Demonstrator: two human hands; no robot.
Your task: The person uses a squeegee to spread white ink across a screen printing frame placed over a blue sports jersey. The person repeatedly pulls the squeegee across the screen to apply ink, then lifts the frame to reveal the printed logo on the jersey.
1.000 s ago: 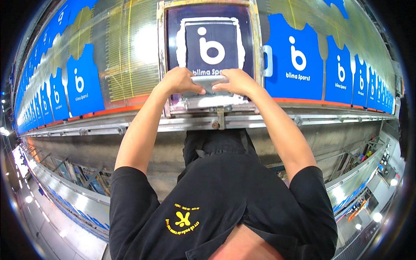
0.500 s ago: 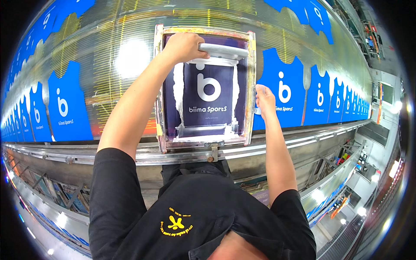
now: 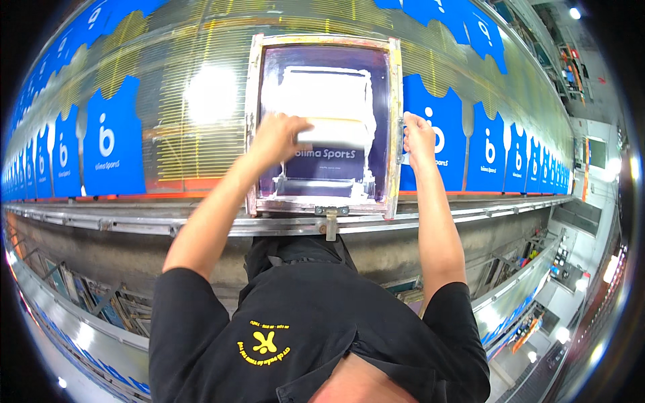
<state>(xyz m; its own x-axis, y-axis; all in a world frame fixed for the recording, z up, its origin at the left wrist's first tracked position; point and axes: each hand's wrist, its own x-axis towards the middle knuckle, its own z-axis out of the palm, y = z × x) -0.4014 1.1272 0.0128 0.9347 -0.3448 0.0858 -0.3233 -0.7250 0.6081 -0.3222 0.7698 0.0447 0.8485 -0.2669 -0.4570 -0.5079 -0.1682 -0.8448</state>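
Observation:
A screen printing frame (image 3: 395,87) lies on the long table in front of me, a dark mesh stretched inside it. My left hand (image 3: 279,138) grips a squeegee (image 3: 341,134) by its left end; motion smears both. The squeegee lies crosswise on the mesh, over part of the printed design. White ink (image 3: 326,94) coats the mesh on its far side and runs down the right side. At the frame's right edge my right hand (image 3: 419,140) is closed on the frame's side, its fingertips partly hidden.
Blue shirt panels (image 3: 115,144) with white prints lie in rows left and right of the frame and along the table's far side. A metal rail (image 3: 168,227) runs along the near edge, where a bracket (image 3: 331,225) meets the frame. Racks stand below.
My left hand has drawn the squeegee from the frame's far end toward me, to mid-mesh. White ink now covers the upper part of the design. My right hand remains at the frame's right side.

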